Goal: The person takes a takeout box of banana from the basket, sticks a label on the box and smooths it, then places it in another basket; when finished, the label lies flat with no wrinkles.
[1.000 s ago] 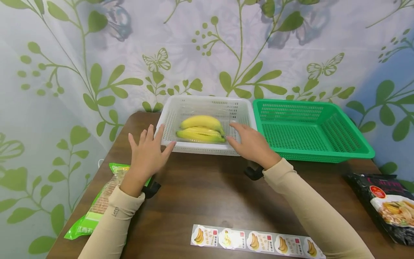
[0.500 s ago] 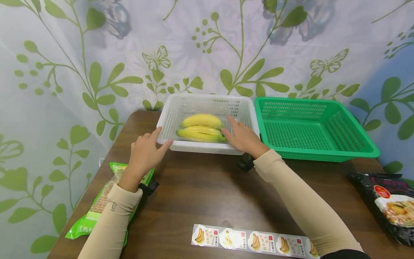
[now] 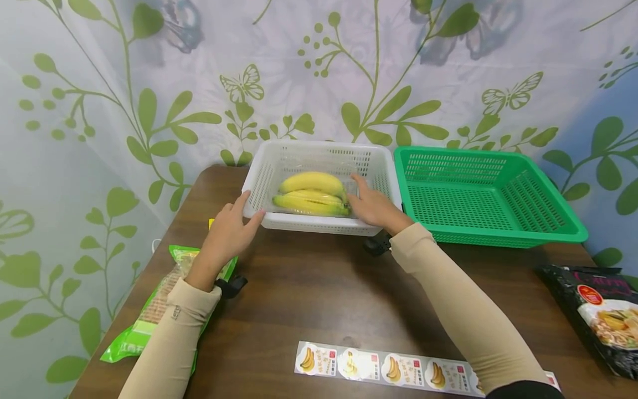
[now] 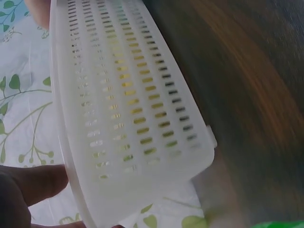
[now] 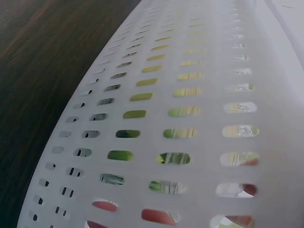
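Note:
A white plastic basket (image 3: pixel 324 223) with slotted walls stands at the back of the table. Inside lie several yellow bananas (image 3: pixel 311 200) in clear plastic wrap. My left hand (image 3: pixel 226 235) holds the basket's front left corner, thumb toward the front rim. In the left wrist view, the thumb (image 4: pixel 47 183) meets the rim edge; the other fingers are mostly out of frame. Over the front right rim, my right hand (image 3: pixel 375 206) reaches into the basket, fingers spread beside the bananas' right end. Through the slots in the right wrist view, parts of its fingers (image 5: pixel 159 216) show.
A green slotted basket (image 3: pixel 498 239) stands against the white one's right side. A green-edged clear food bag (image 3: pixel 159 305) lies under my left forearm. A black noodle packet (image 3: pixel 593 316) lies at right. A strip of banana stickers (image 3: pixel 394 370) lies in front.
My left hand has moved from above the table onto the white basket's corner. The right hand has lowered into the basket and come closer to the bananas.

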Action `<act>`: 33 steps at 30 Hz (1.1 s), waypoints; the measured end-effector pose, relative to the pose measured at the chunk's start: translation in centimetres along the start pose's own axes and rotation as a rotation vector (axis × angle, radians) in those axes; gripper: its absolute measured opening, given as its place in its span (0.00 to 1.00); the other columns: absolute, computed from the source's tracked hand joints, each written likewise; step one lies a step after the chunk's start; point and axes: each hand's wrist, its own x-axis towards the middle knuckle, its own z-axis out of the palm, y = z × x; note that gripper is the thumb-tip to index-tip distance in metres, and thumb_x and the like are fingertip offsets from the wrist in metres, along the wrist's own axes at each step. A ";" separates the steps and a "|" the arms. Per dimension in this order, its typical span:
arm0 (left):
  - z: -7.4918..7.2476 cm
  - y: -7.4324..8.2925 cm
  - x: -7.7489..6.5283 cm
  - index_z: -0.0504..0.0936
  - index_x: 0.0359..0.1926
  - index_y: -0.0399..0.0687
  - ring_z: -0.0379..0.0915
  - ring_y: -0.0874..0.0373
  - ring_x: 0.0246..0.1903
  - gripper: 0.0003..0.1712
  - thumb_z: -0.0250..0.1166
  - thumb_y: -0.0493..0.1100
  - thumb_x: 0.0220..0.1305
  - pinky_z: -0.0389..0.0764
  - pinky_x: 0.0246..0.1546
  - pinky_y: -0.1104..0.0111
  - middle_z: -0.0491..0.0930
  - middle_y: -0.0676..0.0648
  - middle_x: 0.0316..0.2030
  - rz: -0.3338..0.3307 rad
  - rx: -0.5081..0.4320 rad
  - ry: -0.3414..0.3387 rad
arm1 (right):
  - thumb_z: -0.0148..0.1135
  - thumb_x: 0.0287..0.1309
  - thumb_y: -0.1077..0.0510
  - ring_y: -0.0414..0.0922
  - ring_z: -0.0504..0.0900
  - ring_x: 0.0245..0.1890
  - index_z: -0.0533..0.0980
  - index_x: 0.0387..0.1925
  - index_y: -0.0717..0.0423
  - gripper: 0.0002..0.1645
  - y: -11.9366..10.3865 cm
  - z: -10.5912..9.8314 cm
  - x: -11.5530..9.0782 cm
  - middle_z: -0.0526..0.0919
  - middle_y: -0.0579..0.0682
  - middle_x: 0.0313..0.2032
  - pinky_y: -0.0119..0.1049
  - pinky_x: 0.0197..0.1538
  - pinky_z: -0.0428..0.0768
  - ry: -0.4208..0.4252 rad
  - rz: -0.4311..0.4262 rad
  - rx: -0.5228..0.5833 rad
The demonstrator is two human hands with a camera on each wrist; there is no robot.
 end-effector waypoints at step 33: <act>-0.5 1.3 0.1 0.44 0.80 0.36 0.67 0.32 0.65 0.42 0.48 0.55 0.80 0.70 0.59 0.41 0.67 0.25 0.66 -0.018 -0.028 -0.059 | 0.45 0.76 0.45 0.50 0.80 0.20 0.56 0.77 0.39 0.32 0.4 -0.7 -0.6 0.78 0.56 0.24 0.44 0.29 0.74 0.125 -0.049 0.252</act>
